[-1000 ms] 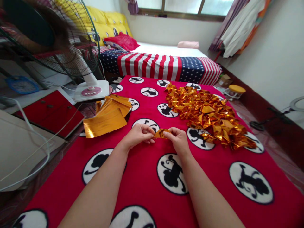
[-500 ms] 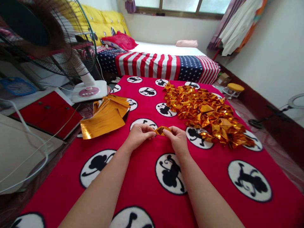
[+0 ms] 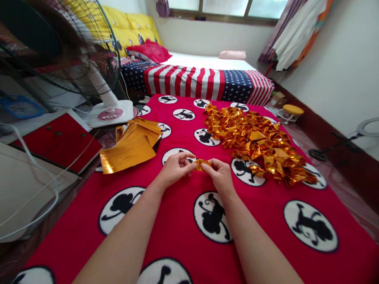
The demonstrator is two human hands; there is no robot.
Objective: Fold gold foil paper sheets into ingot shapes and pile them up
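The folded gold foil piece [image 3: 202,164] is located above the red cloth [image 3: 174,213], between my two hands. My right hand [image 3: 220,173] grips its right end, thumb on the near face. My left hand [image 3: 175,169] is positioned at the left end, thumb tip against the foil; I cannot tell whether the fingers clamp it. To the right lies a pile of folded foil pieces [image 3: 254,136]; to the left, overlapping flat gold sheets [image 3: 128,154]. Beyond the sheets stands a fan [image 3: 111,112].
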